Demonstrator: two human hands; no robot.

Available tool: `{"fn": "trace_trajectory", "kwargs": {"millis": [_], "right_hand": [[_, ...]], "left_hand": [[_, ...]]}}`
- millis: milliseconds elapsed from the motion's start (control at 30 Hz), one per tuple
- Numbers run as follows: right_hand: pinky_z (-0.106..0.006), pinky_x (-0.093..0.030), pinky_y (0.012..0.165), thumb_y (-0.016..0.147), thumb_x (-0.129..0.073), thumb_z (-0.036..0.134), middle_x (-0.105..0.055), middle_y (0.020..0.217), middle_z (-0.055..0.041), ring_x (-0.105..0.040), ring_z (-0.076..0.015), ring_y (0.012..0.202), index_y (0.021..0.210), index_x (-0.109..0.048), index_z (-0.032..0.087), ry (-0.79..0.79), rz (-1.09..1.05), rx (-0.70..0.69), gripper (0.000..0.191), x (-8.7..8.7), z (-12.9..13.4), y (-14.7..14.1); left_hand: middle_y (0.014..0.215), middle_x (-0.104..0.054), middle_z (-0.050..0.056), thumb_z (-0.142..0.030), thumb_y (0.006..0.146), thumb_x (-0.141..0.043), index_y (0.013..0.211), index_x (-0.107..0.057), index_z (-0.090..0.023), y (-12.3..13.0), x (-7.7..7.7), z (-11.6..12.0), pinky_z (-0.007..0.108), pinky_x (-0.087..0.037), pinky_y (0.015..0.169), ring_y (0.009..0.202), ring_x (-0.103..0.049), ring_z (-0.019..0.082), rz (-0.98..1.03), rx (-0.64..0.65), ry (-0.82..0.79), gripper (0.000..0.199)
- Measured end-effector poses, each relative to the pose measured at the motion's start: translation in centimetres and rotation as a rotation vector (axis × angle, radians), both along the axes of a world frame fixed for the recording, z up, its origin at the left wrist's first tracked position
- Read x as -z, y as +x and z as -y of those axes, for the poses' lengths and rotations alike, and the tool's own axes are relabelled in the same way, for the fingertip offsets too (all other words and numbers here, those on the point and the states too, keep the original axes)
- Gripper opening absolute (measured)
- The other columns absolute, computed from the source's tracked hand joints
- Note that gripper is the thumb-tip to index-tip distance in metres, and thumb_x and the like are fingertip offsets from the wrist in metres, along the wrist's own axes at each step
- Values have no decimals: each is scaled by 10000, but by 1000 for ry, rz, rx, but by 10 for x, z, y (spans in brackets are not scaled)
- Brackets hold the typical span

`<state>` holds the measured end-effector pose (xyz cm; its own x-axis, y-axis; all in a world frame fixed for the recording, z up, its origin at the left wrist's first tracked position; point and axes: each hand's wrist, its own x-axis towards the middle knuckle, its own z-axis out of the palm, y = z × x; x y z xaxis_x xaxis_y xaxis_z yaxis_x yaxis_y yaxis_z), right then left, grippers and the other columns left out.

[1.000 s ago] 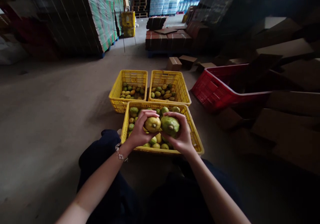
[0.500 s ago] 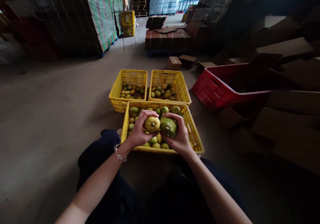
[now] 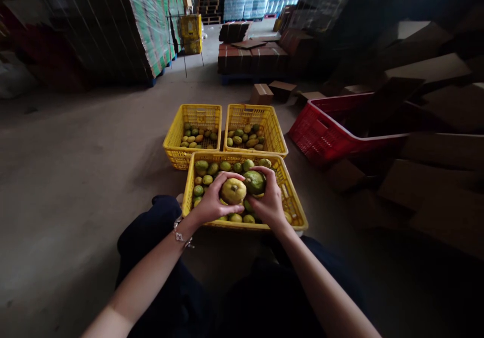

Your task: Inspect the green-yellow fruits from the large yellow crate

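Note:
My left hand (image 3: 215, 199) is closed around a yellow papaya (image 3: 233, 191), its stem end facing me. In my right hand (image 3: 271, 199) is a green papaya (image 3: 254, 182), tilted with its stem end toward the left. The two fruits are side by side and seem to touch. Both hands are above the near yellow crate (image 3: 298, 212), which holds several green and yellowish papayas (image 3: 201, 166). My hands and the held fruits hide the middle of that crate.
Behind the near crate stand a left yellow crate (image 3: 172, 132) and a right yellow crate (image 3: 278, 126), each with fruit at the bottom. A red crate (image 3: 321, 131) sits to the right among cardboard boxes (image 3: 431, 68). Further back is a stacked pallet (image 3: 253, 58).
The yellow papaya has moved slightly right and down in my left hand. The green one has risen a little and turned, its stem end now pointing more leftward.

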<state>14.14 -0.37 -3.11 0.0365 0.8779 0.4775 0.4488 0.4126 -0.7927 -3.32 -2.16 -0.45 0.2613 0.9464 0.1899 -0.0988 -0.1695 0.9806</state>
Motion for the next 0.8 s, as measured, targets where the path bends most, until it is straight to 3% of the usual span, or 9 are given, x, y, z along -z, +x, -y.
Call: {"fn": "trace_trajectory", "kwargs": {"millis": [200, 333, 433, 567, 700, 800], "right_hand": [[-446, -485, 925, 627, -674, 156, -618, 1060, -59, -605, -266, 1012, 1147, -526, 242, 10, -1, 13, 547, 2, -1, -2], [-420, -475, 954, 615, -730, 172, -612, 1136, -54, -601, -249, 1070, 1082, -434, 272, -23, -236, -69, 562, -3, 0, -7], [-382, -493, 935, 584, -811, 214, -625, 1100, -15, -612, -229, 1049, 983, -396, 286, -164, -478, -130, 580, -10, 3, -7], [-312, -533, 739, 586, -840, 285, -632, 912, 41, -628, -182, 832, 974, -491, 279, -418, -752, -161, 522, -20, 4, -4], [-316, -553, 649, 667, -773, 386, -665, 826, 17, -664, -208, 803, 876, -583, 250, -573, -987, -282, 313, -29, 3, -6], [-308, -547, 551, 695, -740, 469, -703, 804, -17, -696, -244, 804, 868, -626, 237, -681, -1120, -273, 311, -32, 2, -9]], "left_hand": [[1071, -656, 49, -124, 548, -873, 1064, -682, -203, 4, -7, 3, 239, -492, 793, 903, -622, 181, 162, -15, -173, 555], [981, -672, 20, -149, 562, -863, 1023, -669, -197, 6, -7, 2, 233, -497, 803, 893, -634, 165, 371, -117, -304, 502], [911, -680, -2, -206, 591, -848, 1003, -640, -201, 5, -5, -1, 265, -522, 809, 877, -665, 173, 550, -223, -450, 462], [857, -695, 32, -355, 685, -799, 1021, -624, -180, 1, -10, -8, 377, -567, 853, 911, -708, 250, 716, -192, -629, 417], [844, -714, 79, -495, 814, -679, 998, -632, -148, -1, -14, -14, 397, -586, 858, 902, -719, 258, 811, -174, -762, 396], [828, -715, 110, -504, 889, -584, 965, -652, -109, 1, -16, -15, 371, -589, 847, 899, -718, 252, 793, -175, -795, 409]]}}
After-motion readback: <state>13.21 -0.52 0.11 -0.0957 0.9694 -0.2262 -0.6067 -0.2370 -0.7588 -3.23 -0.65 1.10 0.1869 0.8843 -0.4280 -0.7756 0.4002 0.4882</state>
